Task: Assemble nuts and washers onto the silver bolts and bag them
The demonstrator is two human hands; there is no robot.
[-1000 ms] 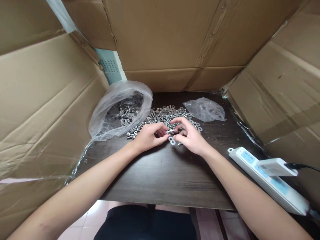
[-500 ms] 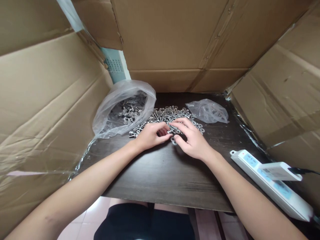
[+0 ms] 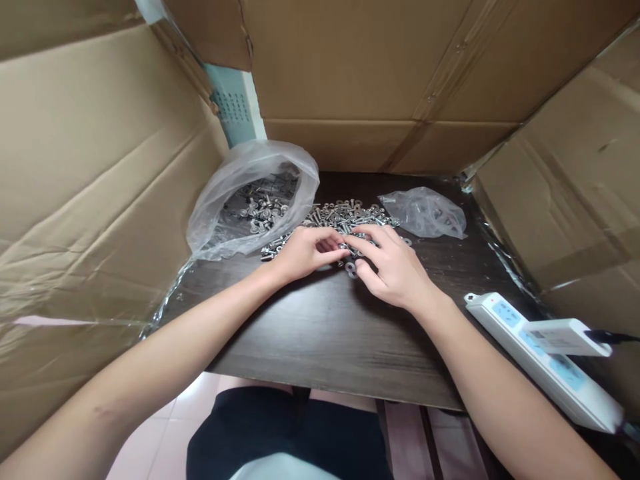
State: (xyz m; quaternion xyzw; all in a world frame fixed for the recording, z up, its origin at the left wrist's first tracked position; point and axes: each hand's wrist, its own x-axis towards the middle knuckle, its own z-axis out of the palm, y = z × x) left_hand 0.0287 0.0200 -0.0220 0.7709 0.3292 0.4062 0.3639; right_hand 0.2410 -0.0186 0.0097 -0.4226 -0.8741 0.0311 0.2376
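Note:
My left hand and my right hand meet fingertip to fingertip at the near edge of a heap of small steel bolts and washers on a dark wooden table. Both hands are curled in a pinch around a small metal piece between them; I cannot make out what it is. A couple of loose washers lie just under my right fingers. Left of the heap sits a clear plastic bag, mouth open, with more bolts inside.
A smaller crumpled clear bag lies at the back right. A white power strip with an adapter plugged in rests at the table's right edge. Cardboard walls enclose the table on the left, back and right.
Both hands have stayed together at the heap, with only small finger shifts. The camera has tipped down slightly, so the table sits higher in view.

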